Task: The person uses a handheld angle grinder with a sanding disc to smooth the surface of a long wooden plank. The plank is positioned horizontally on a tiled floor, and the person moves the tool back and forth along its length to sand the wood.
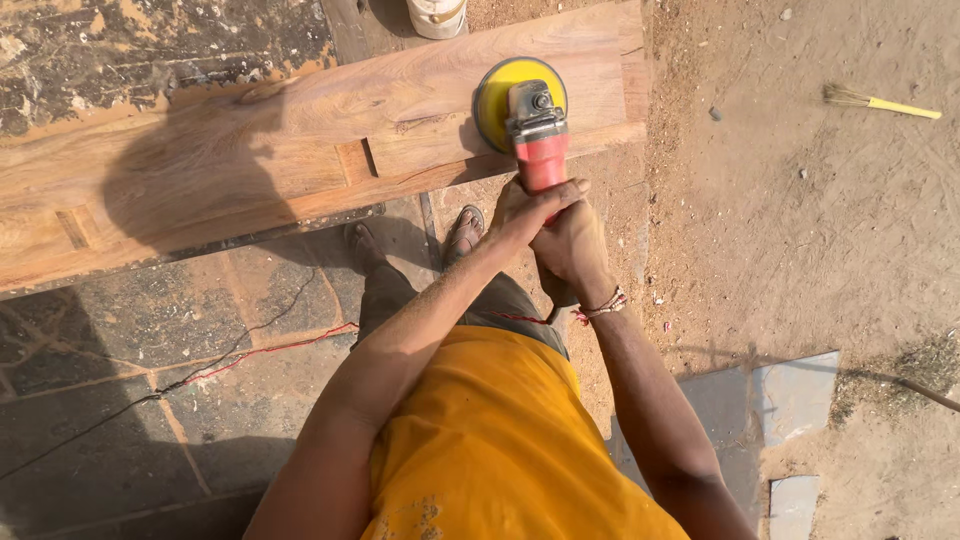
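A red angle grinder [540, 140] with a round yellow sanding disc [497, 92] rests on a long wooden frame [250, 150] that lies flat across the upper left. My left hand [535, 205] wraps over the grinder's red body from the left. My right hand [572, 245] grips the tool's rear end just behind it, with a thread band on the wrist. The disc lies flat on the wood near the frame's right end. My yellow shirt and sandalled feet show below.
A white bucket [437, 15] stands beyond the frame at the top. Red and black cables [250, 350] run across the stone paving at the left. A small broom [880, 102] lies on the sandy ground at right. Grey stone slabs [790, 395] sit lower right.
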